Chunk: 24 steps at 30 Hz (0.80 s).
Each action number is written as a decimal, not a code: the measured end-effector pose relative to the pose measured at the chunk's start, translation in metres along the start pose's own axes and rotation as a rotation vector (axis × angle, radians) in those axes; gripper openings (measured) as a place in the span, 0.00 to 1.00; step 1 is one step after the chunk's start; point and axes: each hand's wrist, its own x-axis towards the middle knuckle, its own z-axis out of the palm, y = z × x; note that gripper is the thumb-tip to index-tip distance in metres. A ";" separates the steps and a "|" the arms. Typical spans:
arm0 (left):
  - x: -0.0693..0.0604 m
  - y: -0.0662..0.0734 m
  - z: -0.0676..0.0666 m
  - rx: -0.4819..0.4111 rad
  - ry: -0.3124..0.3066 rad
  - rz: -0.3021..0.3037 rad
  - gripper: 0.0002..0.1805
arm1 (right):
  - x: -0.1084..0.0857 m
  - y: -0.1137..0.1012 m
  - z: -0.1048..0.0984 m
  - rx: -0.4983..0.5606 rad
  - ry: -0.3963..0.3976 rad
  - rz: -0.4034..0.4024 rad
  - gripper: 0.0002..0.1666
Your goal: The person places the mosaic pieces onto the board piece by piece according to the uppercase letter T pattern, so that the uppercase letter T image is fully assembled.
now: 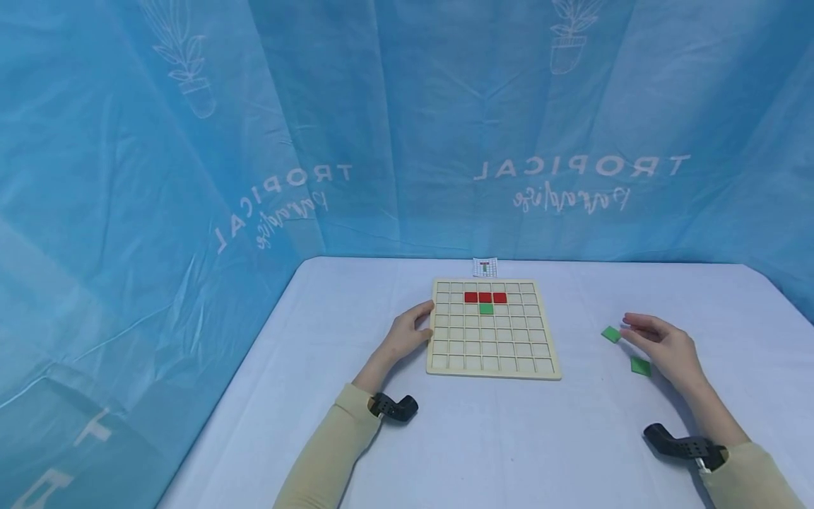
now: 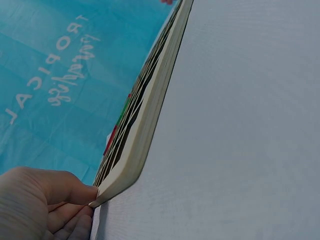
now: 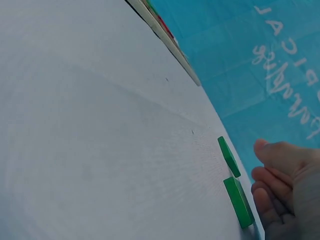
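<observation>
A pale gridded board [image 1: 493, 373] lies on the table, with red tiles [image 1: 485, 297] in a row of three and a green tile [image 1: 486, 309] below the middle one. My left hand [image 1: 405, 336] holds the board's left edge; in the left wrist view the thumb and fingers of that hand [image 2: 50, 202] pinch the board [image 2: 130, 162] at its corner. Over on the right, my right hand [image 1: 668, 351] is beside two loose green tiles [image 1: 611, 334]. Its fingers are loosely bent, and in the right wrist view the hand [image 3: 287, 185] holds nothing, apart from the tiles [image 3: 239, 202].
A small printed card [image 1: 485, 267] with a red and green pattern lies behind the board, near the table's back edge. The white-covered table [image 1: 496, 445] has a blue curtain [image 1: 432, 127] behind it and on the left.
</observation>
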 end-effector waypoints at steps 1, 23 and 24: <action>0.000 0.000 0.000 0.002 0.000 -0.002 0.33 | 0.000 0.001 0.000 -0.010 0.002 -0.003 0.31; -0.004 0.005 -0.001 -0.003 -0.004 -0.006 0.32 | -0.003 -0.006 0.006 -0.123 0.046 -0.136 0.22; -0.003 0.005 -0.001 -0.005 -0.004 -0.007 0.33 | -0.002 -0.008 0.004 -0.114 0.050 -0.121 0.23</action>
